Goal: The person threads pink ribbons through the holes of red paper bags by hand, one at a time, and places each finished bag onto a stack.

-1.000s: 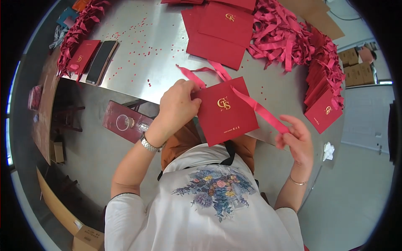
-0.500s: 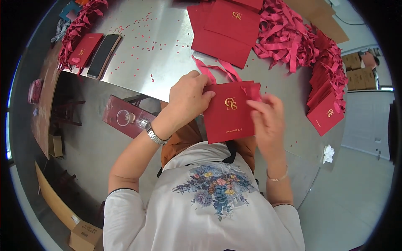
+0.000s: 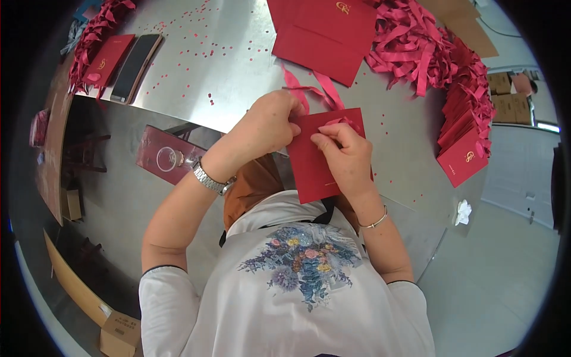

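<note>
A small red paper gift bag [image 3: 306,172] with a gold print hangs tilted over the table's near edge. My left hand [image 3: 275,122] is closed on its top left corner, thumb in front. Pink-red ribbon [image 3: 328,92] loops up from the bag's top and lies on the table. In front of the bag's upper part, my right hand [image 3: 348,153] is closed in a pinch. A short piece of ribbon shows just behind its fingers and seems to run into them; the fingertips partly hide it. The hand also covers most of the gold print.
Flat red bags [image 3: 324,41] lie stacked ahead on the metal table [image 3: 184,101], beside a heap of ribbons [image 3: 413,50]. A row of ribboned bags [image 3: 461,137] lines the right. A phone [image 3: 137,68] lies at left. Below stands a stool [image 3: 160,146] with a plastic cup [image 3: 171,159].
My right hand has moved left across the bag's front, from its right edge, and its fingers have closed into a pinch. My left hand keeps hold of the corner.
</note>
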### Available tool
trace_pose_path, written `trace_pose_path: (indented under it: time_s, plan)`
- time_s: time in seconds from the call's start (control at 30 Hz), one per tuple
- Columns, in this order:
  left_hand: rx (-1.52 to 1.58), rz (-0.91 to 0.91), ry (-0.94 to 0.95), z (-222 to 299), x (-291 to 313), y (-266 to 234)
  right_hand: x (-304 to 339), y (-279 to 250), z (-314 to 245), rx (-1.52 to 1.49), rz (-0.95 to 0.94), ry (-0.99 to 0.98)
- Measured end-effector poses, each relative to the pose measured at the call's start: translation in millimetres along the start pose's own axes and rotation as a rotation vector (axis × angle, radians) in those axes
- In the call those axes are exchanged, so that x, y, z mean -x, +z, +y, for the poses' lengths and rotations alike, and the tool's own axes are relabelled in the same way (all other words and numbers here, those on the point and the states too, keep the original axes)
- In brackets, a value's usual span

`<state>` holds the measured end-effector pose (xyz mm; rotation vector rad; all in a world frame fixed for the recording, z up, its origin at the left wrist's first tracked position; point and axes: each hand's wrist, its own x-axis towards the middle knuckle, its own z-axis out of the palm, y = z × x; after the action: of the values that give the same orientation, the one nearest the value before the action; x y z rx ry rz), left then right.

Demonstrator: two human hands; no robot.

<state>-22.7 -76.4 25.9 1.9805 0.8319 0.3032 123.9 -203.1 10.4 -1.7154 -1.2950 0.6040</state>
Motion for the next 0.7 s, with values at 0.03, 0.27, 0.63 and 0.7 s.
trace_pose_path:
  time_s: [0.03,0.27,0.63,0.7]
  plan:
    - [0.01,-0.001,-0.005,-0.8,0.3,0.4,-0.1,0.5,-0.2,0.027,0.005,-0.049]
    - [-0.046,-0.041,0.005,-1.7,-4.2,-3.3,-1.4,8.8,-3.3,0.16,0.084,-0.258]
    - [0.038,-0.002,-0.017,-3.9,-1.7,-3.2,-8.0,16.2,-9.6,0.393,0.105,-0.334]
    - [0.009,-0.015,-0.019,-2.0,-1.6,-5.2,-9.9,17.0,-12.6,0.437,0.091,-0.338]
